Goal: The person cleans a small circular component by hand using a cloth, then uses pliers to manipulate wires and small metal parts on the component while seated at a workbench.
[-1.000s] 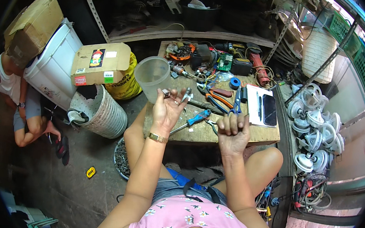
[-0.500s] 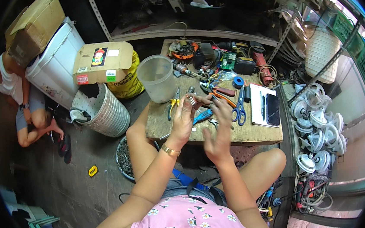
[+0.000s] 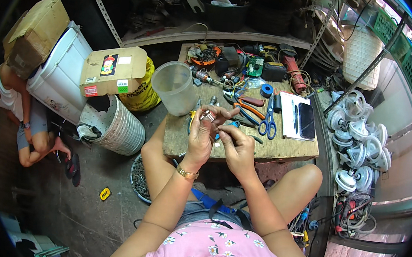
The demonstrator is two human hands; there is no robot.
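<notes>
My left hand (image 3: pixel 200 140), with a gold watch at the wrist, holds up a small shiny metal part with reddish, copper-like bands (image 3: pixel 208 115) between thumb and fingers. Close by on its right, my right hand (image 3: pixel 240 148) is closed in a pinch near the left fingertips; anything in that pinch is too small to make out. Both hands are above the near edge of a wooden bench (image 3: pixel 282 152). Behind them lie orange-handled pliers (image 3: pixel 248 108) and blue-handled scissors (image 3: pixel 268 125). Yellow-handled pliers (image 3: pixel 191 122) are partly hidden by my left hand.
A translucent plastic bucket (image 3: pixel 172 89) stands on the bench's left. A phone (image 3: pixel 306 121) lies on a notebook at the right. Motors, wires and a red power tool (image 3: pixel 295 76) crowd the back. White plastic wheel-like parts (image 3: pixel 355 156) pile up far right. A person (image 3: pixel 15 97) sits far left.
My right hand has come in from an open, blurred position to a pinch beside my left hand. The left hand keeps its metal part and has shifted slightly left.
</notes>
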